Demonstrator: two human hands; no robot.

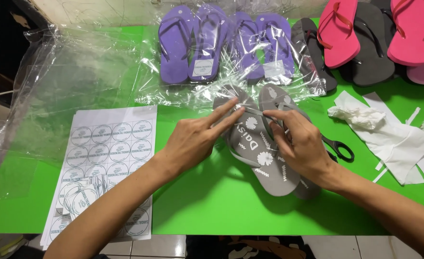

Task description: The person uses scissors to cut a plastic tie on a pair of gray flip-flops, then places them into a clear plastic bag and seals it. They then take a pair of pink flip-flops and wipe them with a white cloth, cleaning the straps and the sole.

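A pair of grey flip-flops (262,156) with white flower prints lies on the green table (207,201), one stacked partly over the other. My left hand (197,136) rests its fingertips on the toe end of the left sandal, fingers stretched out. My right hand (300,144) pinches the grey strap of the upper sandal near its toe post. The toe ends touch a clear plastic bag (212,93).
Bagged purple flip-flops (195,43) lie at the back, with black (370,48) and pink (339,31) ones to the right. A sheet of round stickers (109,144) sits at left. Black scissors (339,148) and white paper scraps (394,139) lie at right. Loose clear bags (68,81) cover the far left.
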